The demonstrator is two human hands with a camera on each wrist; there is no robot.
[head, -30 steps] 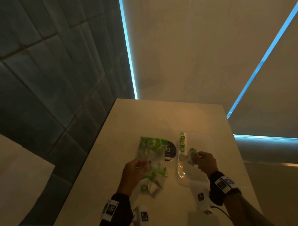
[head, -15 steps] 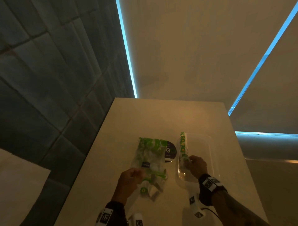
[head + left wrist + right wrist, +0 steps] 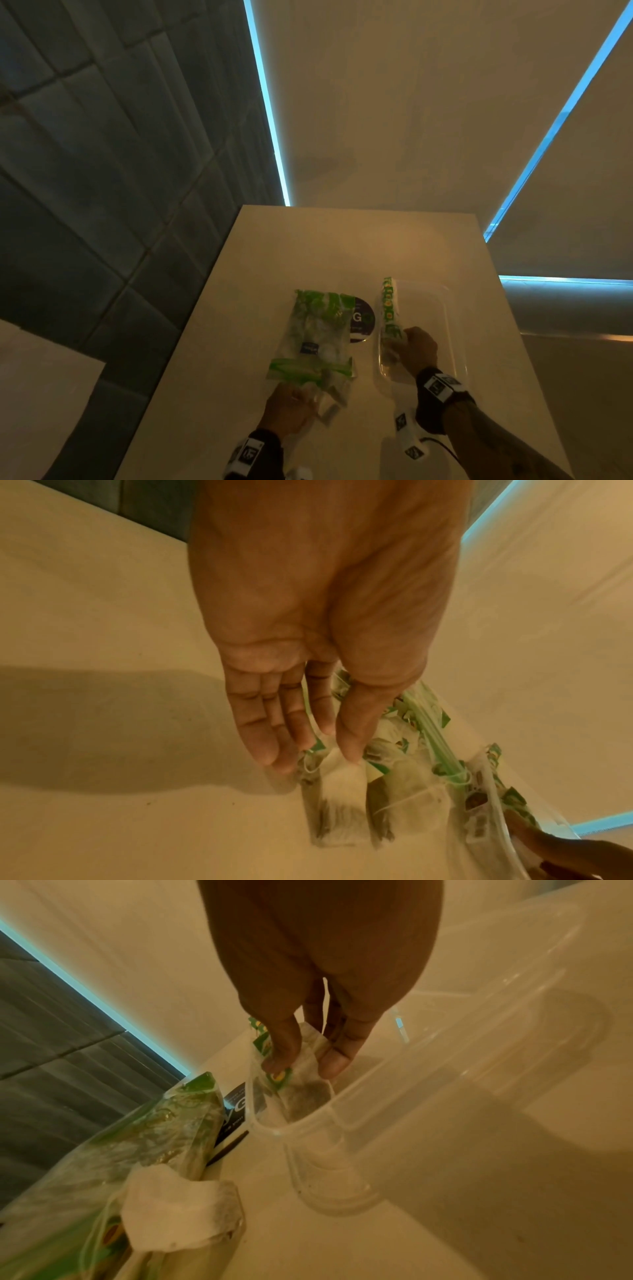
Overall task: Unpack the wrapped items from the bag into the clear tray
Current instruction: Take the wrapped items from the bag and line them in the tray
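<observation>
1. Table (image 3: 308, 253): pale flat top carrying everything, with a dark tiled wall to the left.
2. Clear tray (image 3: 448, 329): thin rigid plastic on the right half of the table. Looks light, so I'd expect it to skate if bumped. A row of green-printed wrapped items (image 3: 388, 305) stands along its left wall.
3. Bag (image 3: 317, 339): clear film with green print, lying flat left of the tray, mouth toward the person. Soft and crinkly, no stiffness. Best pinned at the mouth edge while items are pulled out.
4. Black round sticker or coaster (image 3: 361, 318) between bag and tray, partly under the bag. Flat, not in the way.
5. Left hand (image 3: 289, 407): at the bag mouth, fingers (image 3: 274, 739) nearly straight, thumb closing against them on the bag's edge and a loose sachet.
6. Right hand (image 3: 416, 349): over the tray's near-left corner, thumb and fingers (image 3: 284, 1047) pinching one wrapped sachet (image 3: 308, 1053) by its top, low inside the wall.
7. Sachets: paper-light, soft, easily crushed or torn; grip by the edge. Several spill from the bag mouth (image 3: 346, 799). Count inside unclear through the film.
8. Obstruction: the tray's wall and the row already standing in it.
</observation>
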